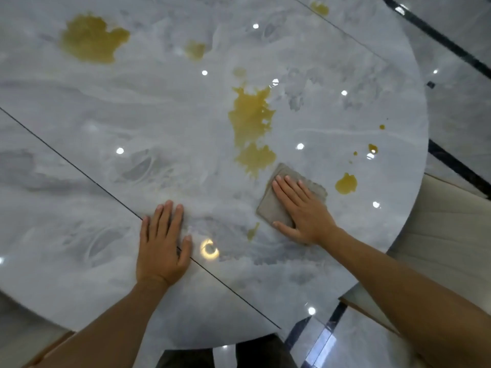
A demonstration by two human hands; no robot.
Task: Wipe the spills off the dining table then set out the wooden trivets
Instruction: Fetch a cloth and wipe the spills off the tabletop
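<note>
A glossy grey marble dining table [106, 144] fills the view. Yellow-brown spills lie on it: a big one [252, 123] in the middle, a large one [90, 38] at the far left, a small one [195, 50] between them, a blob [346, 184] near the right edge and a streak [253, 231] close to me. My right hand [303, 208] lies flat on a folded grey-brown cloth [273, 203], just below the middle spill. My left hand [163, 243] rests flat on the bare tabletop, fingers spread, holding nothing. No trivets are in view.
Two thin dark seams [79, 170] cross the tabletop diagonally. A beige chair [451, 235] stands at the table's right edge. The tiled floor [462, 107] with dark strips shows on the right and below. Small droplets [372, 148] dot the right side.
</note>
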